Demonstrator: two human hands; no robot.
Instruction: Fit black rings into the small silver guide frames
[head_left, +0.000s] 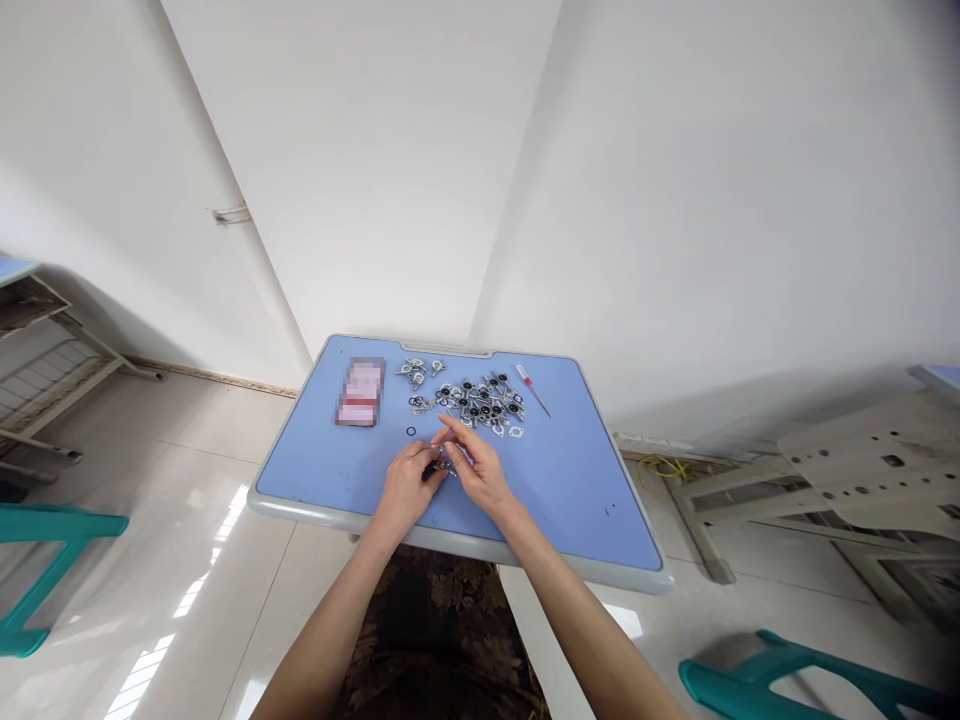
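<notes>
Near the front middle of the blue desk, my left hand (409,487) and my right hand (478,468) meet around a small metal part (444,463). The fingers of both are closed on it, and they hide much of its shape. Beyond them lies a pile of metal parts with black round pieces (486,408). A smaller group of metal parts (415,371) sits at the back. One black ring (411,431) rests alone left of the pile. A flat metal plate with holes (516,432) lies at the pile's front edge.
On the desk (570,490), a screwdriver (534,390) with a clear and red handle lies right of the pile. A pixelated pink and white item (361,391) is at the left. Teal stools (56,540) stand on both sides, and a wall rises behind.
</notes>
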